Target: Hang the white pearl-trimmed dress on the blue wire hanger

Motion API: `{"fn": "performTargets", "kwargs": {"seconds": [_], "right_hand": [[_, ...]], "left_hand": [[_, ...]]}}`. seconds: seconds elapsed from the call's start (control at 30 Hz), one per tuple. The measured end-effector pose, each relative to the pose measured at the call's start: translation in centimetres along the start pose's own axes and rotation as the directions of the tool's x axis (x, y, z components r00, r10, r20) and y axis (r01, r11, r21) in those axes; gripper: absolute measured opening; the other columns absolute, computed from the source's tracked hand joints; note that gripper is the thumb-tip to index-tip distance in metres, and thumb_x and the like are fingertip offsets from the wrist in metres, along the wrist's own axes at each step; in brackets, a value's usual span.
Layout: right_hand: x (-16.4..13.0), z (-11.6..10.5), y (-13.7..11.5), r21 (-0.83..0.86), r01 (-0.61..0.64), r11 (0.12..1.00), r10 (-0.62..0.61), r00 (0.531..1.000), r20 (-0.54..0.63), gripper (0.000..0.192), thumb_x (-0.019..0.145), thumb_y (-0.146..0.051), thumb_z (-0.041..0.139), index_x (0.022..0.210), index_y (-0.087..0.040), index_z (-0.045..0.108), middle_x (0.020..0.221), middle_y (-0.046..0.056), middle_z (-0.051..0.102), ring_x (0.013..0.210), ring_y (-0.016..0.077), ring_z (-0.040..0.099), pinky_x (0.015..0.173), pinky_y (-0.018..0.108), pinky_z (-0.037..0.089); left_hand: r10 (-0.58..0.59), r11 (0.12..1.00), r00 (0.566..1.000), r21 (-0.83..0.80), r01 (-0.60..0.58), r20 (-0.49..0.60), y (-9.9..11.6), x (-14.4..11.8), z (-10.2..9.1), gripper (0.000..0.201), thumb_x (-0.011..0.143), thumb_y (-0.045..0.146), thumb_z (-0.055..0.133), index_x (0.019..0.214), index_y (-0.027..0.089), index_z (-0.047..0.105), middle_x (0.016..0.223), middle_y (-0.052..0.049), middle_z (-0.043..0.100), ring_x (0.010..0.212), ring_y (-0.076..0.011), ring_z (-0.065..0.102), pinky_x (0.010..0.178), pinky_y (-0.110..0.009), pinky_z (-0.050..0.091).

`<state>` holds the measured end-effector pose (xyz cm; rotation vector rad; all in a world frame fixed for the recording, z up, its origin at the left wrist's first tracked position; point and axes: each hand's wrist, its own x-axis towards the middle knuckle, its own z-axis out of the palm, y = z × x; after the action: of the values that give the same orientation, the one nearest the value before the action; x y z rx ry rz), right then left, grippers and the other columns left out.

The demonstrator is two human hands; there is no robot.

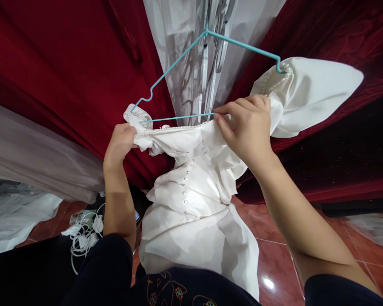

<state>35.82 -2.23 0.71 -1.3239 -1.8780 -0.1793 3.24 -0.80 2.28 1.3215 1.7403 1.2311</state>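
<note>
A white dress [191, 191] with a pearl-trimmed neckline and a row of covered buttons hangs down in front of me. A light-blue hanger [178, 61] spans above it, one shoulder end in each of the dress's sleeves. My left hand [120, 142] is closed around the fabric below the small pearl-edged loop at the left. At the neckline, the thumb and forefinger of my right hand [247, 123] pinch the fabric, right where the hanger's bottom bar meets my fingertips. Out to the right spreads a puffed white sleeve [322, 95]. My right hand hides part of the bar and neckline.
Dark red gowns [83, 68] hang at the left, and another red gown [347, 38] at the right. Between them stands an ornate white frame [218, 55]. White cables [83, 238] lie tangled at lower left. Underfoot are reddish floor tiles [271, 255].
</note>
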Motion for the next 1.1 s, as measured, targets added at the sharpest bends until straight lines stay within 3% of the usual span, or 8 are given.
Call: {"fn": "performTargets", "kwargs": {"seconds": [0.23, 0.4, 0.5, 0.63, 0.73, 0.83, 1.0, 1.1], "right_hand": [[0.2, 1.0, 0.4, 0.091, 0.008, 0.996, -0.003, 0.999, -0.054, 0.027, 0.104, -0.045, 0.057, 0.098, -0.026, 0.074, 0.092, 0.009, 0.071, 0.100, 0.0308, 0.057, 0.109, 0.058, 0.041], [0.1, 1.4, -0.1, 0.084, -0.007, 0.996, 0.008, 1.000, -0.014, 0.027, 0.105, -0.046, 0.057, 0.100, -0.026, 0.074, 0.094, 0.009, 0.072, 0.100, 0.0302, 0.058, 0.107, 0.055, 0.041], [0.2, 1.6, -0.1, 0.074, -0.019, 0.997, 0.020, 1.000, -0.020, 0.027, 0.105, -0.045, 0.056, 0.101, -0.026, 0.074, 0.094, 0.009, 0.071, 0.101, 0.0298, 0.059, 0.108, 0.055, 0.041], [-0.3, 2.0, -0.6, 0.102, 0.023, 0.994, -0.018, 0.999, -0.041, 0.029, 0.107, -0.042, 0.052, 0.108, -0.026, 0.075, 0.096, 0.008, 0.072, 0.100, 0.0277, 0.059, 0.107, 0.053, 0.044], [-1.0, 1.8, -1.4, 0.105, 0.085, 0.991, -0.083, 0.996, -0.018, 0.031, 0.107, -0.039, 0.050, 0.124, -0.028, 0.074, 0.109, 0.008, 0.076, 0.105, 0.0274, 0.063, 0.107, 0.053, 0.046], [-1.4, 0.8, -1.7, 0.118, 0.114, 0.987, -0.108, 0.992, -0.058, 0.031, 0.107, -0.040, 0.053, 0.128, -0.028, 0.072, 0.123, 0.009, 0.076, 0.114, 0.0291, 0.067, 0.107, 0.054, 0.050], [0.7, -2.0, 1.1, 0.019, 0.102, 0.995, -0.076, 0.836, -0.543, 0.034, 0.102, -0.039, 0.066, 0.131, -0.021, 0.070, 0.131, 0.020, 0.071, 0.132, 0.0346, 0.065, 0.116, 0.057, 0.050], [2.2, -2.8, 3.5, 0.025, 0.036, 0.999, -0.020, 0.874, -0.485, 0.030, 0.097, -0.027, 0.071, 0.126, -0.019, 0.074, 0.126, 0.018, 0.076, 0.122, 0.0325, 0.071, 0.110, 0.051, 0.055]], "left_hand": [[0.055, 0.845, 0.963, 0.501, -0.185, 0.263, 0.4, -0.6, -2.9, 0.023, 0.080, 0.019, 0.061, 0.057, 0.019, 0.055, 0.056, 0.001, 0.053, 0.058, -0.0160, 0.055, 0.052, -0.022, 0.043], [0.165, 0.765, 0.725, 0.378, -0.522, 0.668, -0.2, -1.4, -2.0, 0.027, 0.088, 0.023, 0.056, 0.085, 0.019, 0.083, 0.085, -0.001, 0.081, 0.081, -0.0220, 0.075, 0.072, -0.027, 0.056], [0.538, 0.648, 0.616, 0.186, -0.739, 0.574, -0.3, -2.3, -0.4, 0.035, 0.098, 0.020, 0.053, 0.106, 0.021, 0.087, 0.111, -0.003, 0.084, 0.102, -0.0222, 0.079, 0.091, -0.031, 0.060], [0.867, 0.441, 0.475, 0.211, -0.872, 0.151, 0.9, -2.9, 2.3, 0.030, 0.102, 0.016, 0.056, 0.107, 0.025, 0.084, 0.115, -0.001, 0.082, 0.111, -0.0229, 0.077, 0.106, -0.040, 0.058], [0.848, 0.502, 0.530, 0.319, -0.804, -0.001, 2.1, -2.6, 4.2, 0.033, 0.103, 0.014, 0.054, 0.120, 0.027, 0.080, 0.130, -0.004, 0.078, 0.125, -0.0257, 0.070, 0.113, -0.044, 0.053], [0.802, 0.515, 0.581, 0.329, -0.791, 0.141, 2.0, -2.1, 5.7, 0.037, 0.103, 0.012, 0.050, 0.122, 0.026, 0.078, 0.122, -0.004, 0.080, 0.116, -0.0260, 0.071, 0.112, -0.044, 0.050], [0.794, 0.477, 0.552, 0.301, -0.826, 0.255, 0.5, -1.8, 7.2, 0.049, 0.100, 0.005, 0.045, 0.129, 0.028, 0.077, 0.120, -0.003, 0.081, 0.111, -0.0248, 0.070, 0.109, -0.043, 0.046], [0.805, 0.472, 0.547, 0.310, -0.825, 0.229, 0.1, -1.7, 7.0, 0.050, 0.102, 0.005, 0.045, 0.130, 0.030, 0.078, 0.125, -0.003, 0.080, 0.114, -0.0250, 0.069, 0.109, -0.043, 0.044]]}}
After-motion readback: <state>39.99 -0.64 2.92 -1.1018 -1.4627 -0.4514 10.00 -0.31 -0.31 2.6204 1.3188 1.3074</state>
